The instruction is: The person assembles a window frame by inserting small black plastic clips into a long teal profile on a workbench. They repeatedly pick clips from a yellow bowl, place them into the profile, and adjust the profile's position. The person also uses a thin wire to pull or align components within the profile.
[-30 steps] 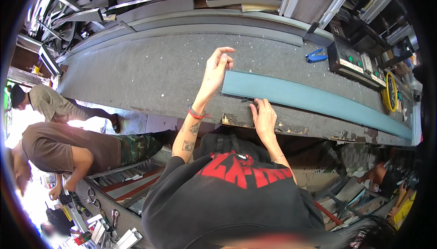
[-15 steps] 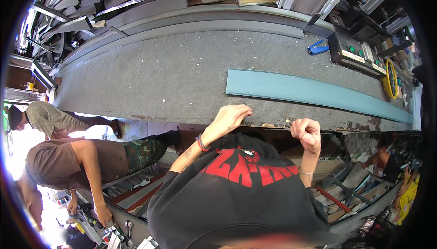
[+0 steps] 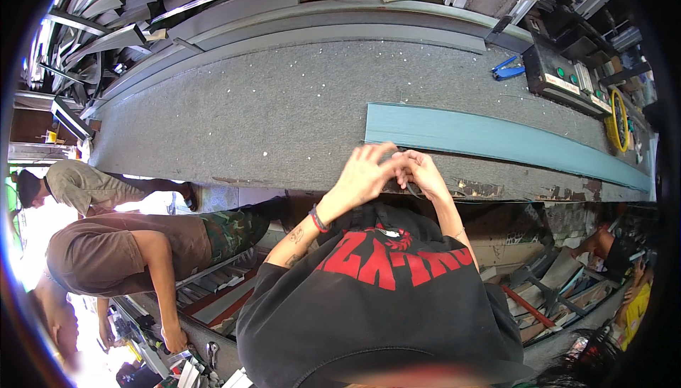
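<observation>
The left hand and the right hand have come together over the near edge of the bench; half a second ago they were well apart there. The left fingers are loosely spread, with the thumb reaching to the bent right fingertips. A thin dark strand seems to show below the right fingers, but I cannot tell whether either hand grips it. Just beyond the hands, the long teal strip lies flat on the bench, running off to the right; it has kept its place, so the work seems to have passed from it to the fingertips. Farther out, the blue-handled tool and the black box with green buttons stay where they were.
</observation>
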A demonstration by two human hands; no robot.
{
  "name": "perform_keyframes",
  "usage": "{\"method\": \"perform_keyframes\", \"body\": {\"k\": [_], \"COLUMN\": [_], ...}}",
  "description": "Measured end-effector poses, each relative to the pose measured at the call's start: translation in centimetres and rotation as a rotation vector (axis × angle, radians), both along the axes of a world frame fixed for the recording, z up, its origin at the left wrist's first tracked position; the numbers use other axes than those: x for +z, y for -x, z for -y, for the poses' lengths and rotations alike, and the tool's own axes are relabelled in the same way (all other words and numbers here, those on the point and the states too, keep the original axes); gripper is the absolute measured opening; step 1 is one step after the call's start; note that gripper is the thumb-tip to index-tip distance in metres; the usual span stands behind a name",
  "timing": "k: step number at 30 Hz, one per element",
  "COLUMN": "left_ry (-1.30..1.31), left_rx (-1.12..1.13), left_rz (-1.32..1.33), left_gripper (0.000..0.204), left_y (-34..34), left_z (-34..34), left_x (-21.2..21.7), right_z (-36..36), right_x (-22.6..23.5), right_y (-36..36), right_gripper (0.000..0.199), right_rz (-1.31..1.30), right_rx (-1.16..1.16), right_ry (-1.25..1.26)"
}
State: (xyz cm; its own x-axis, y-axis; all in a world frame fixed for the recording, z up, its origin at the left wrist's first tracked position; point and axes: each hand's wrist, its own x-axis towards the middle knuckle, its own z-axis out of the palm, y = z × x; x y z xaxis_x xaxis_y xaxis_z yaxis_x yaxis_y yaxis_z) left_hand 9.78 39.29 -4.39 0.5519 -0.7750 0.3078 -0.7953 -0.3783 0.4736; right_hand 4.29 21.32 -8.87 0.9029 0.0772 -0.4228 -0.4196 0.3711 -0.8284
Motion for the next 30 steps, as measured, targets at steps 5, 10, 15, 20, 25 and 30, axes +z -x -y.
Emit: {"method": "perform_keyframes", "body": {"k": [5,10,15,20,25,30], "left_ry": [-0.089,-0.041,0.013,0.037,0.009,0.05], "left_rx": [0.128,0.104,0.112,0.089,0.064,0.043], "left_rz": [0.117,0.209,0.232,0.241,0.26,0.3], "left_gripper": [0.053,0.049,0.043,0.04,0.04,0.035], "left_y": [-1.9,-2.2,-2.3,-2.6,-2.7,-2.8], "left_z": [-0.3,-0.5,-0.3,0.4,0.7,0.7], "left_x": [-2.5,-4.1,-4.6,-4.7,-4.6,-4.5], "right_z": [-0.3,-0.4,-0.6,-0.7,-0.6,-0.6], "right_x": [0.4,0.4,0.2,0.2,0.2,0.3], "right_y": [0.2,0.1,0.1,0.1,0.1,0.3], "right_gripper": [0.022,0.024,0.024,0.024,0.024,0.024], "right_rz": [-0.06,-0.039,-0.026,-0.018,-0.007,-0.006], "right_rx": [-0.028,-0.04,-0.055,-0.066,-0.058,-0.059], "right_ry": [-0.008,0.005,0.024,0.022,0.013,0.023]}}
